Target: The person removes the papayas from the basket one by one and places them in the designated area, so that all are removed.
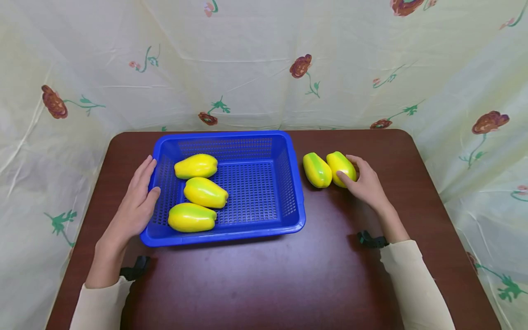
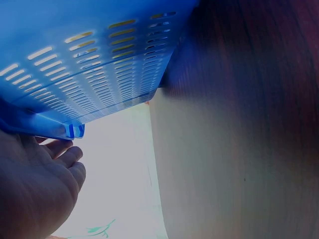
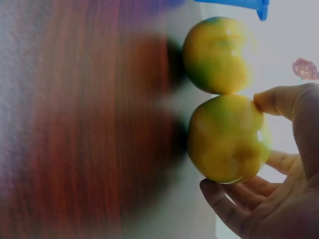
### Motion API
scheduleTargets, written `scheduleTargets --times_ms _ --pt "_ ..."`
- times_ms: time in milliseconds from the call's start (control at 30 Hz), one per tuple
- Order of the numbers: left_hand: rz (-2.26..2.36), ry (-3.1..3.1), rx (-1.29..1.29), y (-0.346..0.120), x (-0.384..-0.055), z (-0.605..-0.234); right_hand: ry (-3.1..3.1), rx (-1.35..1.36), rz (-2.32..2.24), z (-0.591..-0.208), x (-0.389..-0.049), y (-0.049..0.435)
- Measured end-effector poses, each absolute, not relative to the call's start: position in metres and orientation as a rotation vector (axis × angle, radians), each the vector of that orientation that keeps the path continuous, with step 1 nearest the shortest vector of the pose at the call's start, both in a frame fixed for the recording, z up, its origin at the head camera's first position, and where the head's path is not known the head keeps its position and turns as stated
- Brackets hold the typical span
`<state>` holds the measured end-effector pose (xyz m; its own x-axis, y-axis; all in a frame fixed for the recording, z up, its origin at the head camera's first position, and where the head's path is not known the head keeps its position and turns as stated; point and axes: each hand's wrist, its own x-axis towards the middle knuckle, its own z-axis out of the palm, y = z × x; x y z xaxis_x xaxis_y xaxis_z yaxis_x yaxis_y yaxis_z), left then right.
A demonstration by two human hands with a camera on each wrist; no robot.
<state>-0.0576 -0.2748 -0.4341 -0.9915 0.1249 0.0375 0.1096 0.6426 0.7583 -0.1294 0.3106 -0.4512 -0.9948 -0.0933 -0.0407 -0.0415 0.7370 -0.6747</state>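
A blue plastic basket (image 1: 251,192) holds three yellow papayas, one at the back (image 1: 195,166), a middle papaya (image 1: 206,192) and a front papaya (image 1: 192,217), all in its left half. My left hand (image 1: 134,204) rests along the basket's left rim, fingers extended, thumb at the edge; in the left wrist view its fingers lie by the rim's outer side. Right of the basket, my right hand (image 1: 367,183) grips a yellow-green papaya (image 1: 339,166) between thumb and fingers. Against that fruit leans another papaya (image 1: 316,170); the right wrist view shows the two touching.
Everything stands on a dark reddish-brown table (image 1: 247,284) with rounded corners. A pale curtain (image 1: 255,68) with a flower print hangs behind it and at both sides. Dark straps (image 1: 373,239) sit at both wrists, below light sleeves.
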Motion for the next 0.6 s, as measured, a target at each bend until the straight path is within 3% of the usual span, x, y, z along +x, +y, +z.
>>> scheduleTargets --times_ms 600 --pt "1.317 2.832 0.207 -0.274 -0.056 -0.4328 2.809 -0.055 -1.141 -0.4517 -0.1252 0.3081"
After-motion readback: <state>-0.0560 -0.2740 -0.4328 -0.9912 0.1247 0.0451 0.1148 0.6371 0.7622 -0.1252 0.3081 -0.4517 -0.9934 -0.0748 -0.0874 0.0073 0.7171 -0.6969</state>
